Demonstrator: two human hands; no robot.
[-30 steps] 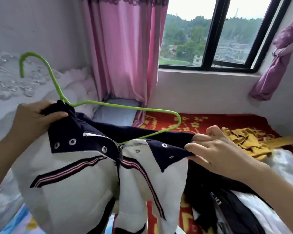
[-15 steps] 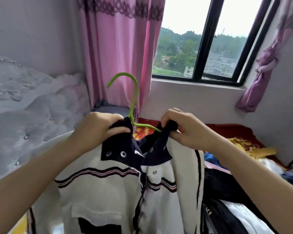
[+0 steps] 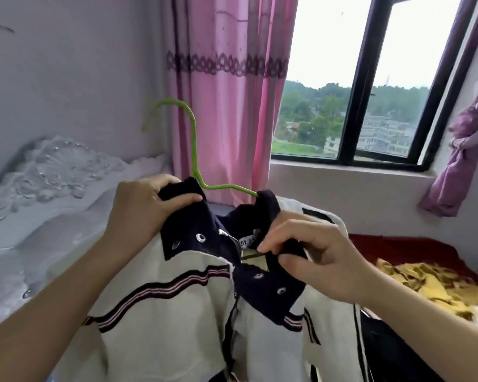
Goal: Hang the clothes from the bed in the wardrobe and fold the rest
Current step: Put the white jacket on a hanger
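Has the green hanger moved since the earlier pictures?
Yes. The hanger moved right: its hook was in front of the headboard, and now it overlaps the left edge of the curtain.

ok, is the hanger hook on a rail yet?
No, the hook of the green hanger stands free before the pink curtain; left hand and right hand grip the jacket collar.

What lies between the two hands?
Head view: the navy jacket collar, with zipper top and neck label, spans from left hand to right hand.
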